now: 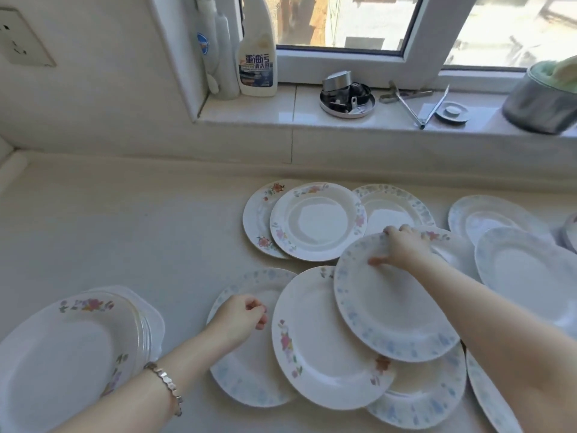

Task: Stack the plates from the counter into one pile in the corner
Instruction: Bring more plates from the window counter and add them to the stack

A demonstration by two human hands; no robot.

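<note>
While the pile of plates [71, 354] sits at the near left edge of the desk [125, 220], a pink-flowered one uppermost, a wall socket [22, 39] shows high above it. Further along, a spray bottle [257, 57] stands on the windowsill [249, 110]. My left hand [240, 317], a bracelet [165, 382] on its wrist, is over the left part of a blue-speckled plate [246, 379]. Its fingers are curled in toward the palm with nothing between them; whether it touches the plate I cannot tell. Just to the right a flowered plate [324, 345] overlaps that one, and the blue-rimmed plate [393, 307] lies partly on top of it, well apart from the pile. My right hand [402, 248] grips this plate at its far edge, thumb on the face, fingers hooked over the rim. A pair of overlapping plates [315, 220] lies behind, toward the wall, and more plates crowd around my right forearm. Tongs [418, 107] and a pot [543, 101] sit on the sill at the right.
</note>
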